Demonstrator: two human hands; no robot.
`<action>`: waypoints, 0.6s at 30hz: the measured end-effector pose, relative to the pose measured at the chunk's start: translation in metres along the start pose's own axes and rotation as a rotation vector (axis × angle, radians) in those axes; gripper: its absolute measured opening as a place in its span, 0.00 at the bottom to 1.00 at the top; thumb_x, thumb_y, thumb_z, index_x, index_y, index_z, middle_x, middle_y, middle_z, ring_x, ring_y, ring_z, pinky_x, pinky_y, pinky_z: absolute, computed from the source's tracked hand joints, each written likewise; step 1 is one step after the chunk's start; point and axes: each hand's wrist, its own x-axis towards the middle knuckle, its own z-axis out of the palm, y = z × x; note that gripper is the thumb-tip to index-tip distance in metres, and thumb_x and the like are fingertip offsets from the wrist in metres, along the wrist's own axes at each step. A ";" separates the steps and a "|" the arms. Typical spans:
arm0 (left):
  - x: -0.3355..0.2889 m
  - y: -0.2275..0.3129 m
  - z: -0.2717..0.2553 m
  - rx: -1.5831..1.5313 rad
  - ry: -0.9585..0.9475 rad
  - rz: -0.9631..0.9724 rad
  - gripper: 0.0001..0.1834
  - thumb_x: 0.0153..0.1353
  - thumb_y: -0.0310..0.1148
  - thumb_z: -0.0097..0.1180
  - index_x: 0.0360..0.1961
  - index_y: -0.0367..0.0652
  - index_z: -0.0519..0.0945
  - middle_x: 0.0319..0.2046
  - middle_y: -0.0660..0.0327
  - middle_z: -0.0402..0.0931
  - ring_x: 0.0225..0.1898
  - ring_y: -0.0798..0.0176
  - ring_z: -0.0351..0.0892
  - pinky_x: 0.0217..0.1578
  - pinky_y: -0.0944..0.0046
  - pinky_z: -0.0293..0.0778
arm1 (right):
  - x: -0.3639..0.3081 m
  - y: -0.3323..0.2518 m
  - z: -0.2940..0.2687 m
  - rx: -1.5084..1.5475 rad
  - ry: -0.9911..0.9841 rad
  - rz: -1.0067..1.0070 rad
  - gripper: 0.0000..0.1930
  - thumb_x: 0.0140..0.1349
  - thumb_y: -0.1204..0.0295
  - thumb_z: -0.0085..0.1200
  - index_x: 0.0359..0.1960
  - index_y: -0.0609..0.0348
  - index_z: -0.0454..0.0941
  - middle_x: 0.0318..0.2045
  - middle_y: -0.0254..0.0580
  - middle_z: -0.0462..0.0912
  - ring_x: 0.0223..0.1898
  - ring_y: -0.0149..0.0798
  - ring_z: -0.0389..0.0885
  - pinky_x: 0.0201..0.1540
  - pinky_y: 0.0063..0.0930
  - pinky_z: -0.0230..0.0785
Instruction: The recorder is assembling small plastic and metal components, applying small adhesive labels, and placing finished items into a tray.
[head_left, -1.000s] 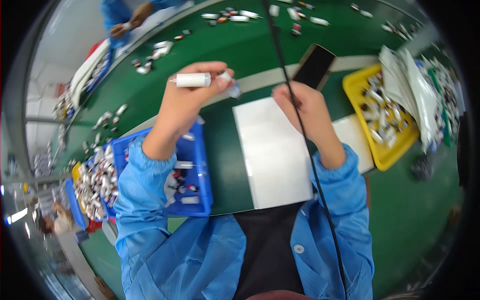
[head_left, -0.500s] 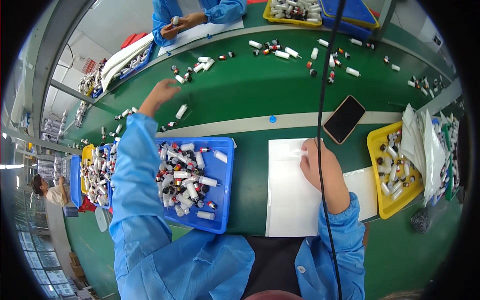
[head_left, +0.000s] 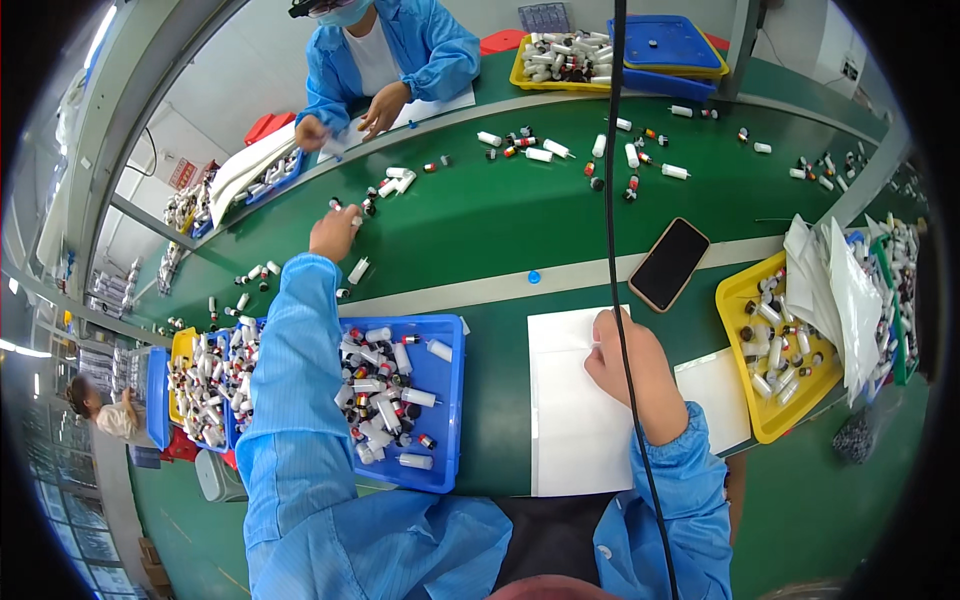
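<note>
White cylinders (head_left: 418, 397) lie heaped with small black and red pieces (head_left: 427, 441) in a blue tray (head_left: 453, 415), and others are scattered beyond it on the green worktop (head_left: 470, 235). Judging by this spread, the work looks partway along: the blue tray holds a large heap, while the loose pieces past its far edge appear left to deal with. The left hand (head_left: 335, 235) reaches out beyond the far-left corner of the blue tray, fingertips among those loose pieces; I cannot tell whether its grip has closed on one. To the right of the blue tray, the right hand (head_left: 630, 365) is over a white sheet (head_left: 565, 440), fingers curled, and what that grip contains, if anything, is hidden. A pale strip (head_left: 480, 287) crosses the worktop just beyond the blue tray, carrying a small blue disc (head_left: 534, 277); farther right are a phone (head_left: 671, 265) and a yellow tray (head_left: 822, 380) of similar pieces. Left of the blue tray stand more filled trays (head_left: 158, 395). Across the worktop from it sits a co-worker (head_left: 435, 50) in a blue jacket, and green floor (head_left: 190, 510) shows at its near left.
</note>
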 end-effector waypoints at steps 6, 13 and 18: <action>-0.004 -0.014 0.009 -0.227 0.317 0.041 0.12 0.63 0.34 0.59 0.47 0.45 0.79 0.42 0.53 0.79 0.48 0.47 0.79 0.48 0.49 0.76 | -0.002 0.002 0.002 -0.004 -0.015 -0.006 0.10 0.52 0.75 0.55 0.35 0.65 0.71 0.32 0.58 0.77 0.27 0.58 0.81 0.30 0.44 0.76; -0.067 0.121 -0.107 -1.875 0.044 0.052 0.18 0.74 0.41 0.48 0.56 0.40 0.71 0.43 0.59 0.75 0.48 0.55 0.81 0.53 0.55 0.74 | 0.002 0.001 -0.003 0.153 0.079 0.074 0.13 0.56 0.74 0.57 0.41 0.61 0.69 0.29 0.57 0.79 0.28 0.59 0.82 0.30 0.49 0.75; -0.139 0.227 -0.132 -2.291 -0.426 0.246 0.18 0.75 0.41 0.44 0.55 0.40 0.71 0.42 0.59 0.75 0.50 0.53 0.79 0.58 0.52 0.71 | 0.007 -0.020 0.013 0.738 0.566 -0.088 0.33 0.56 0.78 0.68 0.61 0.66 0.64 0.43 0.45 0.78 0.42 0.36 0.79 0.49 0.32 0.73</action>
